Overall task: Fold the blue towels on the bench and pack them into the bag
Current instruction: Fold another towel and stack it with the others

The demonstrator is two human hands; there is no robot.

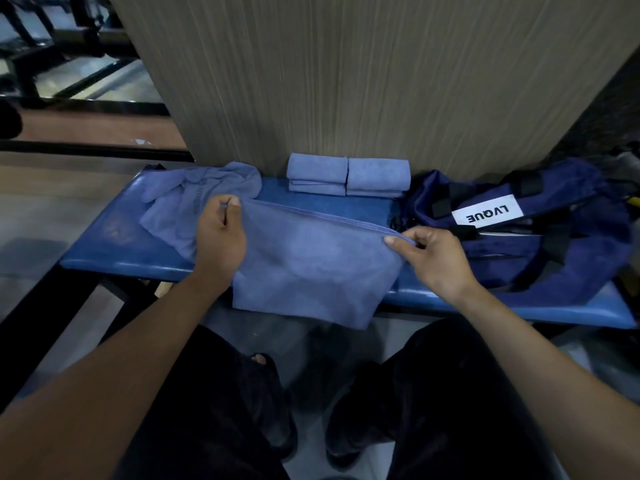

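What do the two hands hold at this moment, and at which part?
Both hold one blue towel by its far hemmed edge: the left hand pinches the left corner, the right hand the right corner. The rest hangs over the bench front.

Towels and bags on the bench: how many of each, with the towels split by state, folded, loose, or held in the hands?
Folded towels, in two stacks by the wall: 4
Loose crumpled towels: 1
Towels held in the hands: 1
Bags: 1
Total: 7
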